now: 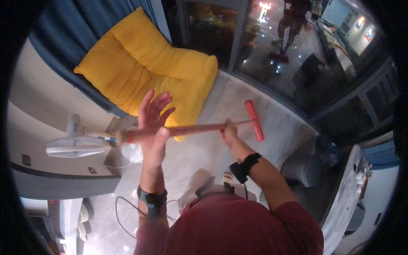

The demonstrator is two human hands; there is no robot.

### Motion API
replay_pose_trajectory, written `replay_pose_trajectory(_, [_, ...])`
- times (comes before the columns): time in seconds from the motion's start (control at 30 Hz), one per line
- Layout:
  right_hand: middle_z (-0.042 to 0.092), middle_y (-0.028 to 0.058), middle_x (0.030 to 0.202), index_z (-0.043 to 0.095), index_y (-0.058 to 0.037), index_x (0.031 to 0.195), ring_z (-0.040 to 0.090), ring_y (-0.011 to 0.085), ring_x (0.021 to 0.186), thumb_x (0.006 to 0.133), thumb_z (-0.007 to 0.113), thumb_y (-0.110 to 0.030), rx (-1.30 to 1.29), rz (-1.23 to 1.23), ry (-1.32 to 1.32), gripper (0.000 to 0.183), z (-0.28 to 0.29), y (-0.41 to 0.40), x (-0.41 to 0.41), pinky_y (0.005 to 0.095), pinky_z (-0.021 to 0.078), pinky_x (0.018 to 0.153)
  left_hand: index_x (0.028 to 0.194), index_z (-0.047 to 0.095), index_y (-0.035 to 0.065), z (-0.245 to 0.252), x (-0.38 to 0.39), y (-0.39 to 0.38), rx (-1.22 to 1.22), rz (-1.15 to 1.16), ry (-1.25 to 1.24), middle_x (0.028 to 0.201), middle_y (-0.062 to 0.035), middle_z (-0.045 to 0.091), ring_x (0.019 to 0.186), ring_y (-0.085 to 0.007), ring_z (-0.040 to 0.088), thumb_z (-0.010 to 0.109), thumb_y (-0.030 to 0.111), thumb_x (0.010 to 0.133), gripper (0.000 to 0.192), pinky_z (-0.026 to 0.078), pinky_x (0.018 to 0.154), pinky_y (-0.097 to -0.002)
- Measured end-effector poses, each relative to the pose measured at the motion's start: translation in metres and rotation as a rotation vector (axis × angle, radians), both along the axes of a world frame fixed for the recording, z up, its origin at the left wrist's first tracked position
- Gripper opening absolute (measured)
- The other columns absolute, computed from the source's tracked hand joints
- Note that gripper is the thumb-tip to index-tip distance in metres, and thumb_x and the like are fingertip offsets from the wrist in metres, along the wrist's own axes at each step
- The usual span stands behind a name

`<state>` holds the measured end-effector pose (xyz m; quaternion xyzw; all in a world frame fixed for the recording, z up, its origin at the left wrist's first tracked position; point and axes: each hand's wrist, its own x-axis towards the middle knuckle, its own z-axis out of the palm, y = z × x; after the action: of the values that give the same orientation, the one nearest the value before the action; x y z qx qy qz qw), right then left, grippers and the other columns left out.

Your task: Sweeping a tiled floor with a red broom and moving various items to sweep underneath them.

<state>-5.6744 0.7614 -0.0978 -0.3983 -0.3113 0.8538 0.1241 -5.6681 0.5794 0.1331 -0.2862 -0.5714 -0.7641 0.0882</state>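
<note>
A long-handled floor brush or mop with a red bristly head [255,121] extends in front of me, its head low over or on the pale floor and its pole [197,128] running left. My right hand [229,132] grips the pole partway along, nearer the head. At the upper part of the pole is my left hand [154,130], its fingers spread and not wrapped around it; the pole passes across the palm by the thumb. The pole's near end is blurred. Both wrists wear black straps with a device.
A yellow cushioned floor chair [153,70] lies beside a blue curtain [76,25]. A white standing fan [75,146] is at left. Glass doors [271,63] run across the upper right. A grey bin [301,165] and a table with a marble-look top [342,188] stand at right.
</note>
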Motion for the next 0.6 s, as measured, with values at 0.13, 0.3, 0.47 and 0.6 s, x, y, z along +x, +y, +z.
replay_pose_trajectory(0.13, [0.039,0.0028,0.054,0.041,-0.0066,0.065,0.04,0.0119,0.049,0.078,0.043,-0.022,-0.002,0.162,-0.055,0.021,-0.009,0.01,-0.052,0.0245,0.034,0.042,0.06,0.031,0.008,-0.011,-0.027,0.011,0.114,-0.021,-0.183,0.048,0.0004,0.029,0.045,-0.0119,0.031,0.039,0.026,0.08,0.028,0.033,0.053,-0.0277])
replay_pose_trajectory(0.3, [0.039,0.0034,0.058,0.041,-0.0062,0.064,0.041,0.0118,0.055,0.077,0.043,-0.015,0.036,0.354,0.16,0.016,-0.082,0.064,-0.112,0.0246,0.0355,0.047,0.059,0.036,0.0054,-0.031,-0.059,0.024,-0.074,-0.051,-0.059,0.053,-0.0053,0.041,0.05,-0.0174,0.041,0.048,0.022,0.075,0.026,0.037,0.051,-0.0306])
replay_pose_trajectory(0.47, [0.042,0.0028,0.059,0.043,-0.007,0.065,0.043,0.0135,0.056,0.074,0.047,-0.019,0.005,0.458,0.08,0.016,-0.119,0.117,-0.164,0.0279,0.0389,0.052,0.055,0.036,0.0016,-0.085,-0.093,0.062,-0.135,-0.085,-0.294,0.06,-0.0071,0.043,0.063,-0.0181,0.041,0.048,0.001,0.07,0.019,0.035,0.063,-0.0312])
replay_pose_trajectory(0.6, [0.045,0.004,0.062,0.043,-0.0086,0.066,0.046,0.0152,0.055,0.073,0.049,-0.02,-0.11,0.632,-0.12,0.014,-0.171,0.176,-0.207,0.0306,0.0412,0.055,0.06,0.042,0.0006,-0.133,-0.11,0.103,-0.101,-0.102,-0.404,0.066,-0.0082,0.046,0.067,-0.0201,0.044,0.05,-0.005,0.067,0.012,0.035,0.066,-0.032])
